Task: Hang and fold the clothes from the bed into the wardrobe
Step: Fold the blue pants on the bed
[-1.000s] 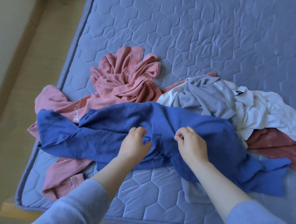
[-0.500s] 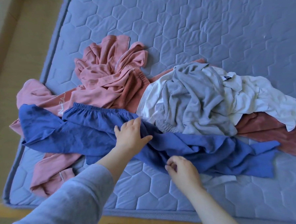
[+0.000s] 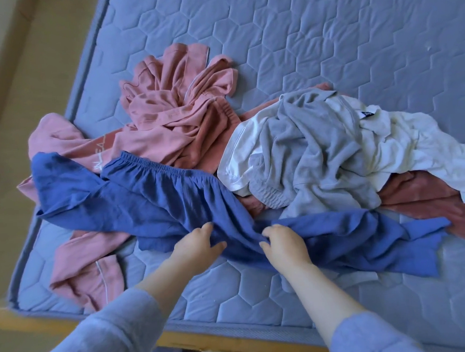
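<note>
At the near edge, 2 grey-blue sleeves reach in over the wooden bed frame. The left hand and right hand sit side by side, close but apart, both on the near hem of the 1 pair of blue trousers. The left hand's fingers curl down into the cloth with the thumb splayed toward the right hand. The right hand's fingers are bent tight and bunch a fold of the same cloth.

The trousers lie on the quilted mattress, their long axis running left to right along its near part. The gathered elastic waistband lies beyond the left hand, facing the far left. 1 leg trails off to the right of the right hand; the other end spreads left to the mattress edge.

Left of the hands, a pink piece with white piping pokes out from under the trousers. Beyond the waistband sits a crumpled pink heap; how many garments it holds I cannot tell. Beyond the right hand lie 1 grey garment and 1 white garment with a dark label, both resting on 1 rust-red piece.
</note>
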`<state>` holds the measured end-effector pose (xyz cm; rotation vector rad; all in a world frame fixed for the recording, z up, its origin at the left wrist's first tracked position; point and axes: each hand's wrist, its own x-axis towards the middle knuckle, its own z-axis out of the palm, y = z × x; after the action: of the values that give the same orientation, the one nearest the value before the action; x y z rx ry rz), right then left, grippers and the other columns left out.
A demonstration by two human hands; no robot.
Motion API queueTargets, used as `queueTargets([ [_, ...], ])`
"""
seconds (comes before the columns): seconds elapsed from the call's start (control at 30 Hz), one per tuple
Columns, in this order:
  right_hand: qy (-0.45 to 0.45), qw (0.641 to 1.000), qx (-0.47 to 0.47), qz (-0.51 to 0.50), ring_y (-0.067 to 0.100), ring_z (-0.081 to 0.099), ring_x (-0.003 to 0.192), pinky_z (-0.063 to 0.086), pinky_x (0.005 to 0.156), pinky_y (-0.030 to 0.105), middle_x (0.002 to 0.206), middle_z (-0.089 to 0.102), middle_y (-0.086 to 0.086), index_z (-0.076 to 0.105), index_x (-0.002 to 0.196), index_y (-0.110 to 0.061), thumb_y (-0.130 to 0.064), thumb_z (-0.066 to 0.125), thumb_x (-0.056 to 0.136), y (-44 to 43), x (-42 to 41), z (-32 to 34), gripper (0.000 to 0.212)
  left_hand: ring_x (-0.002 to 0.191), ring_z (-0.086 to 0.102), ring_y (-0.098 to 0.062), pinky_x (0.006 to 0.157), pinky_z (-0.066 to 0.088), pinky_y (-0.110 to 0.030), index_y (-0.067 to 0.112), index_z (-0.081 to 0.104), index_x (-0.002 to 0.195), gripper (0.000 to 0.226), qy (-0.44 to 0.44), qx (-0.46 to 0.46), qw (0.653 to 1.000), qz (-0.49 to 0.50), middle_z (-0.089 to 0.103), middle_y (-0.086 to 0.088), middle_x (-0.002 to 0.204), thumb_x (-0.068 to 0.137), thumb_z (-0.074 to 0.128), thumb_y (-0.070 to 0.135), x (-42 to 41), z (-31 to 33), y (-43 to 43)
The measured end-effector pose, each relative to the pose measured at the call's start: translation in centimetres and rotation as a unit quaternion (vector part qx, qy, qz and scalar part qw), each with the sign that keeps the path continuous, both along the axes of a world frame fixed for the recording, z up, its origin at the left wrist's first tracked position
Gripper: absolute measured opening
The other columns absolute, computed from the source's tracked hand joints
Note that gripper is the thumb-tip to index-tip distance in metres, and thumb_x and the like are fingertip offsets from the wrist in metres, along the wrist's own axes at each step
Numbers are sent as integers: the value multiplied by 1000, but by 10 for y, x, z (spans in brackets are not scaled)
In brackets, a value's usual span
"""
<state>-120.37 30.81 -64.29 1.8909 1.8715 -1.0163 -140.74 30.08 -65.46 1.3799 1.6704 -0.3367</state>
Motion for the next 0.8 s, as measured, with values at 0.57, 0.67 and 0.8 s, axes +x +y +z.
queueTargets([
  [0.57, 84, 990, 114, -20, 25, 34, 134, 34, 108, 34, 141, 42, 6, 41, 141, -12, -29, 60, 90, 56, -92, 20, 57, 125, 40, -34, 104, 35, -37, 9, 60, 124, 37, 45, 229, 969, 81, 43, -9, 139, 91, 63, 26, -68, 32, 35],
  [0.67, 79, 994, 77, 16, 27, 26, 141, 30, 113, 38, 152, 29, 8, 22, 151, -13, -29, 60, 91, 73, -114, 9, 72, 131, 34, -33, 107, 31, -38, 10, 59, 125, 39, 59, 242, 964, 94, 39, -10, 145, 90, 63, 26, -85, 31, 39],
  [0.8, 125, 991, 38, -25, 27, 37, 136, 37, 105, 39, 151, 35, 7, 24, 151, -16, -29, 58, 93, 93, -128, -2, 68, 132, 33, -35, 110, 29, -39, 8, 58, 126, 39, 64, 255, 958, 111, 36, -11, 149, 90, 63, 24, -105, 33, 49],
])
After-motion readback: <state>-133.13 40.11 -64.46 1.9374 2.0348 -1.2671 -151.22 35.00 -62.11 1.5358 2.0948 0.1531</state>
